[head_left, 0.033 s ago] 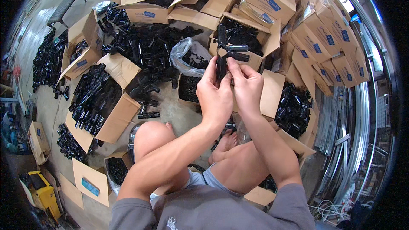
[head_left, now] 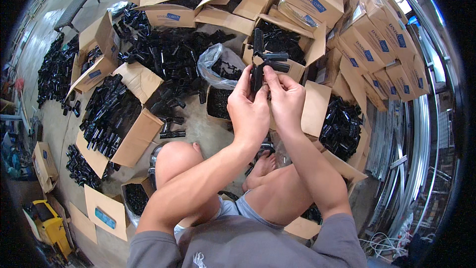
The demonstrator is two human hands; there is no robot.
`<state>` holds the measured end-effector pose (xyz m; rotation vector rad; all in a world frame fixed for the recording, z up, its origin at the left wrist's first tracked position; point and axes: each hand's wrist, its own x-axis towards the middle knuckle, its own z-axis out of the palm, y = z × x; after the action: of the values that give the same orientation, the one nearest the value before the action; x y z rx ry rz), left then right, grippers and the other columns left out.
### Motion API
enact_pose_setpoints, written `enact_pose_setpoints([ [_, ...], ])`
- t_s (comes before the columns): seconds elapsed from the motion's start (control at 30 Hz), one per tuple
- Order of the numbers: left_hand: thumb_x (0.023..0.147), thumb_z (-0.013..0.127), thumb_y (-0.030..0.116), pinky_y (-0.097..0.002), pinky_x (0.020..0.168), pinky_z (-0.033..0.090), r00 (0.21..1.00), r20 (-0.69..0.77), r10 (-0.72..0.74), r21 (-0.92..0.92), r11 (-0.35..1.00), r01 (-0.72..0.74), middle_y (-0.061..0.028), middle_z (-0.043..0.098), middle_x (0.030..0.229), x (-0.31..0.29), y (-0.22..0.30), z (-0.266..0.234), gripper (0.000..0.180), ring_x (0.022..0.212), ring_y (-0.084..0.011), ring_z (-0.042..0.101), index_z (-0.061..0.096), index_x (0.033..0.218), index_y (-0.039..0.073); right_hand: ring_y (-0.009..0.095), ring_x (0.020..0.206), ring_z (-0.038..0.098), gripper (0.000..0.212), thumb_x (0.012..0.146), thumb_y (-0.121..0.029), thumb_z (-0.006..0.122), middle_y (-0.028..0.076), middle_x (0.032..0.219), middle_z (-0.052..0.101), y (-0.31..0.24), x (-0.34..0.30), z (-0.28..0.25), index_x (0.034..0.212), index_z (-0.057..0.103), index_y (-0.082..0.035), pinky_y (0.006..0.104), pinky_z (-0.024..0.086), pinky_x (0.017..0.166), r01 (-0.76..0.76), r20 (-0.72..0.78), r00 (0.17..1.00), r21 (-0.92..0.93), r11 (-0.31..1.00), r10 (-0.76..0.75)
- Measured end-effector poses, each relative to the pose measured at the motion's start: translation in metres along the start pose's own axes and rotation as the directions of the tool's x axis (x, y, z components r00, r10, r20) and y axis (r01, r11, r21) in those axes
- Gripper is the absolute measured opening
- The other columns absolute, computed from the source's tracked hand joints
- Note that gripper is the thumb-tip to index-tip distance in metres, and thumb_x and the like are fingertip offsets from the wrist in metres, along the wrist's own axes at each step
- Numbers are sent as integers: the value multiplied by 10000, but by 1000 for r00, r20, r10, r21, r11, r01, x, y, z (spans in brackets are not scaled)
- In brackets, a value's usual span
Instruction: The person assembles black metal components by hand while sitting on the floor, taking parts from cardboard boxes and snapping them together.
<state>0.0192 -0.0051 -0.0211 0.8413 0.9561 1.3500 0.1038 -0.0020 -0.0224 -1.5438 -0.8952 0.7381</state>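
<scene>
1 left hand (head_left: 248,110), 1 right hand (head_left: 289,100), 1 black part (head_left: 258,49) held

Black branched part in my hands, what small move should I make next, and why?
I'd probably tilt the black branched part slightly to show its lower end. The fingers of the left hand and right hand gather around that end, hiding what lies between them, while the upper branch and those pointing right stick out uncovered.

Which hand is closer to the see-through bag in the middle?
Left. In view, the left hand is below and right of the clear bag; the right hand is farther right.
</scene>
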Motion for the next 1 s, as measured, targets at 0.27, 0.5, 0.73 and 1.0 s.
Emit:
enact_pose_setpoints([
  [0.27,931,587,-46,-288,943,500,1000,-15,7,8,1000,-7,-198,670,1241,1,-4,3,475,1096,-154,637,495,1393,-103,84,728,652,246,909,-213,748,76,820,743,1,-2,-1,944,762,30,247,516,668,50,-45,998,64,997,-47],
  [0.5,932,624,-44,-280,951,499,999,8,-39,1,999,39,-138,649,1272,0,0,4,505,1117,-146,616,489,1418,-73,70,715,635,328,910,-273,761,62,806,735,4,-3,-4,988,753,46,243,505,648,38,-34,999,76,996,-36],
  [0.73,933,584,-69,-287,944,507,1000,13,23,30,999,-24,-181,666,1237,3,-7,1,487,1100,-158,632,477,1406,-110,61,715,611,368,912,-342,764,55,816,715,6,1,-2,917,749,26,230,482,633,-52,10,999,80,995,51],
  [1.0,887,620,-83,-273,916,509,986,125,-110,129,987,93,-101,678,1214,6,-4,-17,525,1057,-122,628,505,1399,-77,135,874,660,443,927,-373,735,58,991,663,-8,17,-42,1173,604,-28,277,560,718,-346,208,938,489,801,278],
])
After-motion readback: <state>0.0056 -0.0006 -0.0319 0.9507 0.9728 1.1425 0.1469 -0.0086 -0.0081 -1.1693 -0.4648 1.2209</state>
